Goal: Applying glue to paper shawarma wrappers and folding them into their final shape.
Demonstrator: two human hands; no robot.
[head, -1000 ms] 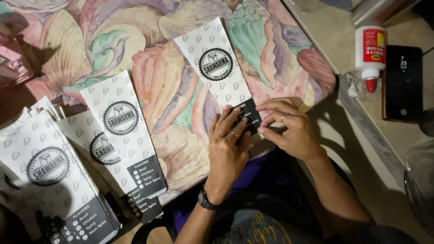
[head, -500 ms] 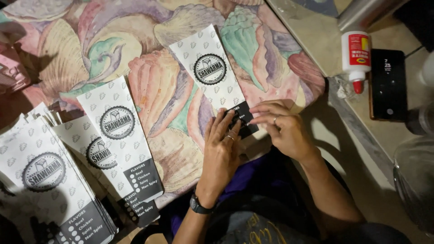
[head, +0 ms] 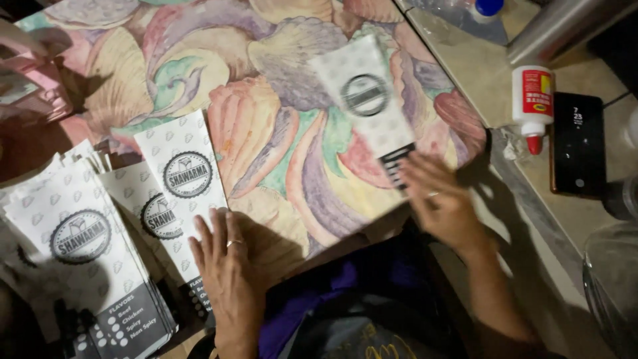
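My left hand (head: 229, 272) lies flat, fingers spread, on the lower end of a white printed paper sleeve (head: 183, 174) that rests beside a stack of the same sleeves (head: 80, 259) at the left. My right hand (head: 442, 199), blurred by motion, has its fingers on the dark bottom edge of another white paper sleeve (head: 369, 100) lying alone on the shell-patterned board (head: 266, 119). I cannot tell whether the right hand pinches that sleeve or only presses it.
A white glue bottle with a red label (head: 533, 103) lies tip-down on the tan counter at the right, next to a black phone (head: 578, 143). A clear container (head: 611, 286) sits at the lower right. Pink objects (head: 33, 80) stand at the far left.
My left hand left the lone sleeve and moved left onto a sleeve by the stack. The right hand stays at the lone sleeve's bottom edge, and the view shifted.
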